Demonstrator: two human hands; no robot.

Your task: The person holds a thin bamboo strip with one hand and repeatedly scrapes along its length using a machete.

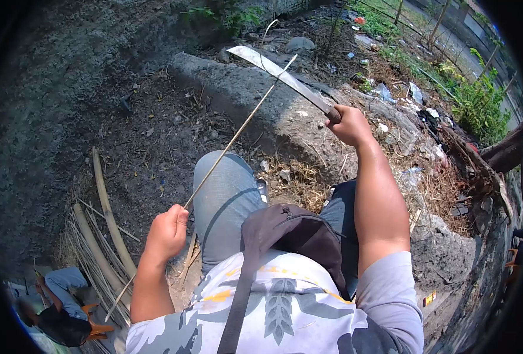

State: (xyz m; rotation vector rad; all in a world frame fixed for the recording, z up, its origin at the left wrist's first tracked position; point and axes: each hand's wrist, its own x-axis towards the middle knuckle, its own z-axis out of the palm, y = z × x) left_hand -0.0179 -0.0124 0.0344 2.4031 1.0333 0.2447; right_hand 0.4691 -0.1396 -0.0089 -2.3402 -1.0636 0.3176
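My left hand (167, 231) is closed around the near end of a long, thin bamboo strip (233, 140), which slants up and away past my left knee. My right hand (351, 125) grips the handle of a machete (294, 84), its blade pointing up and left. Near the strip's far end, the blade crosses it in this view. A thin curl of bamboo (268, 28) loops up beyond the blade. A dark bag (297, 230) rests across my lap.
Bamboo poles (109, 200) and many thin strips lie to my left. A low concrete ledge (214, 74) runs ahead of me. Litter and dry grass (300, 171) cover the ground. A person (64, 318) sits at the lower left. A dead log (506, 150) lies at right.
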